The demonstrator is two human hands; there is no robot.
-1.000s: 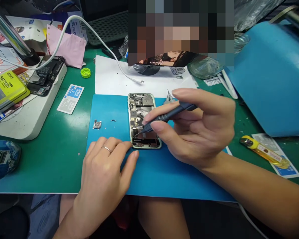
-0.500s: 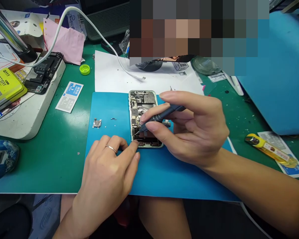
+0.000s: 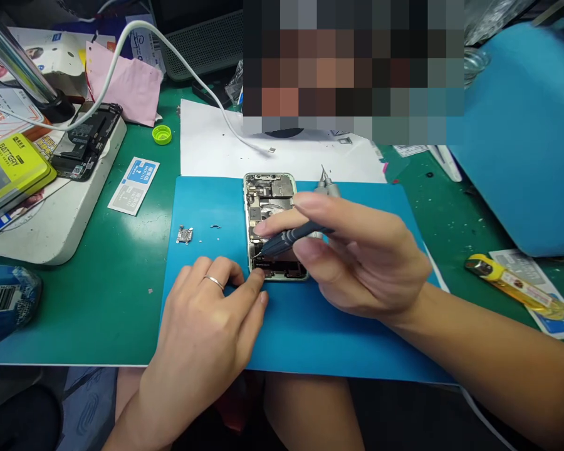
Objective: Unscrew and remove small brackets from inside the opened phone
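An opened phone (image 3: 269,205) lies on the blue mat (image 3: 301,341), its circuit boards and inner parts exposed. Bent fingers of my left hand (image 3: 211,313), which wears a ring, hold the phone at its lower left corner. Between thumb and fingers of my right hand (image 3: 357,257) is a dark grey precision screwdriver (image 3: 289,238). Its thin tip points into the lower left part of the phone; whether it touches a screw is too small to tell. A small metal part (image 3: 185,234) and a tiny dark piece (image 3: 215,226) lie left of the phone.
Silver pointed tools (image 3: 326,185) lie partly behind my right hand. A white cable (image 3: 202,78) arches over white paper (image 3: 207,144). Another phone assembly (image 3: 87,144) rests on a white box at left. A yellow utility knife (image 3: 517,285) is at right.
My right hand has dropped slightly, and the screwdriver leans flatter, its tip still at the phone's lower left. More of the silver tools shows behind it. My left hand stays at the phone's corner.
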